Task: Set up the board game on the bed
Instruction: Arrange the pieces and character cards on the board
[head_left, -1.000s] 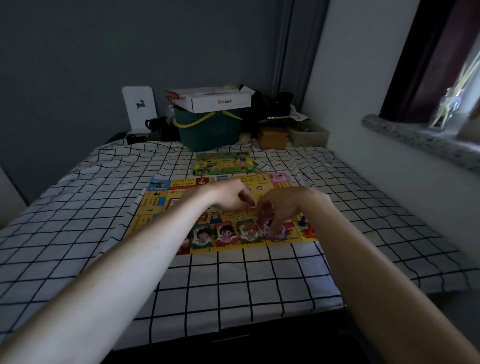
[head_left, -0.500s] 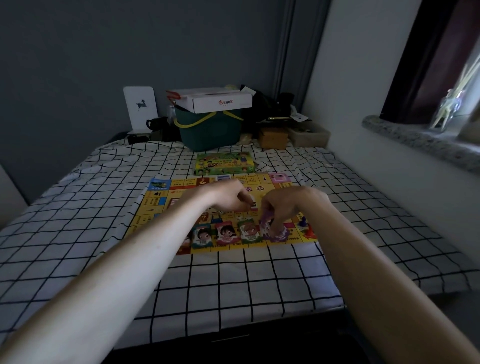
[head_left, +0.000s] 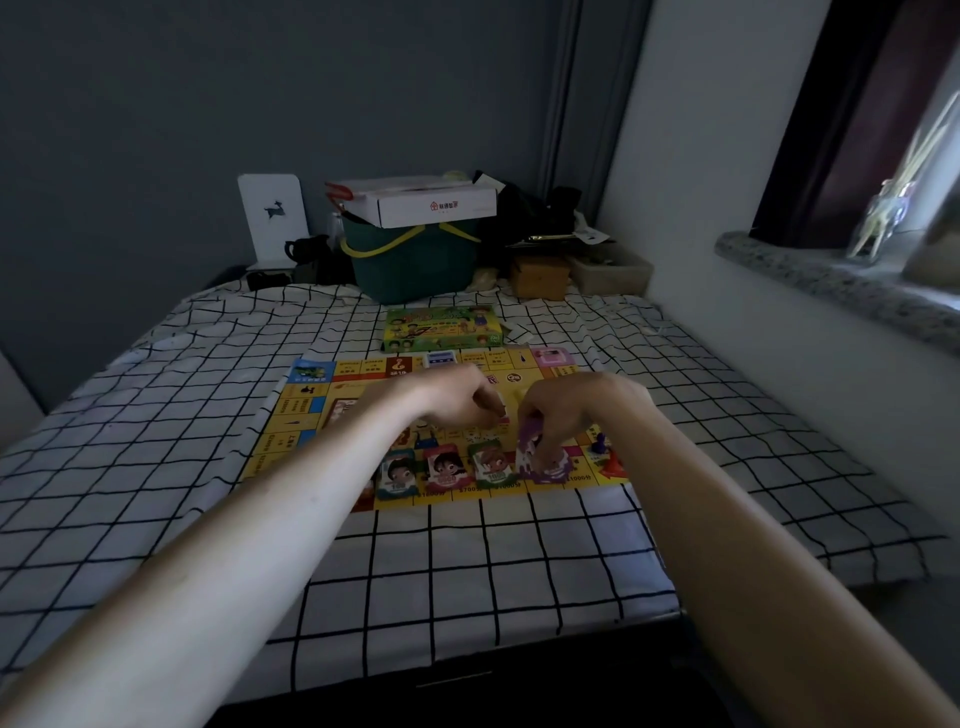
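Head view shows my bed (head_left: 156, 467) with the board (head_left: 311, 410) spread flat mid-sheet, its box (head_left: 441, 328) just beyond, my left hand (head_left: 457, 397) curled, its hold hidden, my right hand (head_left: 566, 415) pinching purple cards (head_left: 532, 441).

A: Can anything be read here?

B: Some of it. Along the near edge of the flat yellow game board (head_left: 311, 415) there are printed prices: "$700" and "$1000", each followed by a Chinese character. One more price to their left is too blurred to make out.

A: And the cards?

B: The upright green-framed character card (head_left: 491, 464) carries a number that looks like "1000"; the teal-framed character card (head_left: 397, 472) beside it has digits too blurred to tell.

A: The box at the back?

B: The white cardboard box (head_left: 415, 200) on the dark green bin shows a small red logo and Chinese characters too small to read.
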